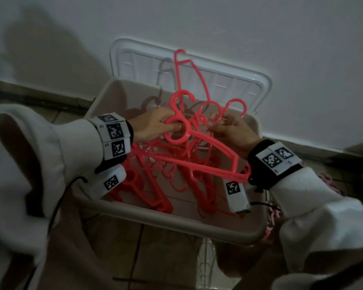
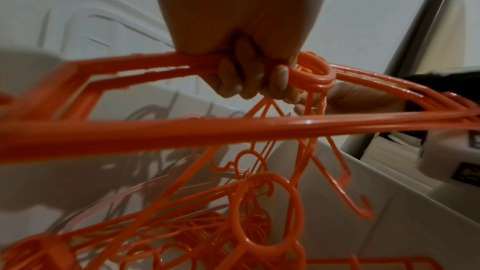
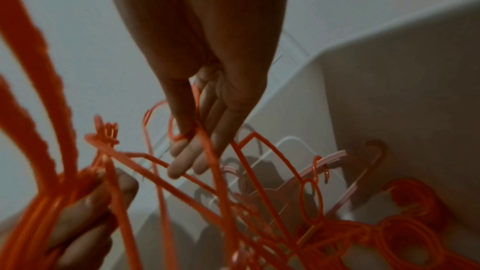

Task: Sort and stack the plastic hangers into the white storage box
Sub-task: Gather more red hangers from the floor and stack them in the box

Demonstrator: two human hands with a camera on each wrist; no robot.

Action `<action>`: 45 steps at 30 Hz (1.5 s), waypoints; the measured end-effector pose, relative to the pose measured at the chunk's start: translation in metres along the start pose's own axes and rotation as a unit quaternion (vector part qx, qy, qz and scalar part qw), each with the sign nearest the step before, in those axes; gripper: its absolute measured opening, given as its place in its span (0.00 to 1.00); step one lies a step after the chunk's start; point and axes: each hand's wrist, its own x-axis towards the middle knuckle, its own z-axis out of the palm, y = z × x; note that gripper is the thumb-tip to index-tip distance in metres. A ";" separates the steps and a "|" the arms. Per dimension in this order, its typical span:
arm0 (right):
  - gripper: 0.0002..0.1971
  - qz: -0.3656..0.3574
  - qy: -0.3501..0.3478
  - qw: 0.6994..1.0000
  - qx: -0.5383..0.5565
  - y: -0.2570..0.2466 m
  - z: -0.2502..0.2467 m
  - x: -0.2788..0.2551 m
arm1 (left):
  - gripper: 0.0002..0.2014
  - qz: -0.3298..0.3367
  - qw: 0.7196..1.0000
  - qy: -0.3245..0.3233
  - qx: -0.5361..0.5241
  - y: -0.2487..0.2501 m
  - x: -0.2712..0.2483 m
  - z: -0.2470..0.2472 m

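Note:
The white storage box [image 1: 176, 218] stands open against the wall, with a tangle of red plastic hangers [image 1: 155, 197] inside it. My left hand [image 1: 155, 126] grips a bundle of red hangers [image 2: 182, 130] at their necks above the box, its fingers [image 2: 246, 83] curled tight round them. My right hand [image 1: 228, 126] is close beside it and pinches a thin red hanger [image 3: 207, 147] between the thumb and fingers [image 3: 187, 161]. One red hanger [image 1: 189, 76] sticks up against the lid. A pale pink hanger [image 3: 337, 157] lies against the box's inner wall.
The box lid [image 1: 249, 84] leans on the white wall behind the box. Pink hangers [image 1: 331, 185] lie on the floor to the right, and clear ones [image 1: 205, 258] lie in front of the box. A black cable [image 1: 57, 206] hangs from my left wrist.

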 end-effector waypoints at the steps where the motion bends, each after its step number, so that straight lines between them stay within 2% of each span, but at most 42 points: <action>1: 0.14 0.005 -0.014 1.000 -0.010 0.001 0.002 -0.001 | 0.07 -0.003 1.000 0.011 0.024 0.000 0.000 0.000; 4: 0.14 0.019 -0.026 0.998 -0.048 0.003 0.002 0.001 | 0.06 -0.007 0.997 0.050 0.061 0.000 -0.001 -0.003; 6: 0.16 0.030 -0.045 0.995 -0.082 0.002 0.002 0.003 | 0.06 0.001 0.998 0.046 0.043 0.001 -0.001 -0.005; 10: 0.24 0.049 -0.091 0.994 -0.020 0.006 0.007 0.001 | 0.07 -0.003 0.998 0.029 0.052 0.001 -0.003 -0.008; 15: 0.22 0.025 -0.090 0.995 -0.036 0.008 0.010 0.001 | 0.12 -0.011 0.996 0.006 0.088 0.001 -0.004 -0.004; 21: 0.21 -0.009 -0.078 0.997 -0.027 0.006 0.011 0.001 | 0.11 -0.042 0.989 0.039 0.139 0.006 -0.004 -0.005; 26: 0.21 -0.016 -0.079 0.997 0.008 0.004 0.010 0.002 | 0.10 -0.039 0.985 0.057 0.157 0.007 -0.001 -0.008; 31: 0.24 0.016 -0.068 0.998 0.006 0.005 0.010 -0.003 | 0.12 -0.054 0.990 0.069 0.113 0.010 -0.003 -0.007; 34: 0.24 0.013 -0.070 0.997 -0.023 0.004 0.011 -0.004 | 0.07 -0.042 0.994 0.065 0.081 0.009 -0.005 -0.007; 42: 0.25 0.026 -0.069 0.995 -0.066 0.005 0.013 -0.007 | 0.20 -0.003 0.997 0.077 0.019 0.014 -0.010 -0.006; 45: 0.25 0.035 -0.069 0.994 -0.077 0.005 0.015 -0.009 | 0.21 0.014 0.997 0.072 0.015 0.014 -0.010 -0.005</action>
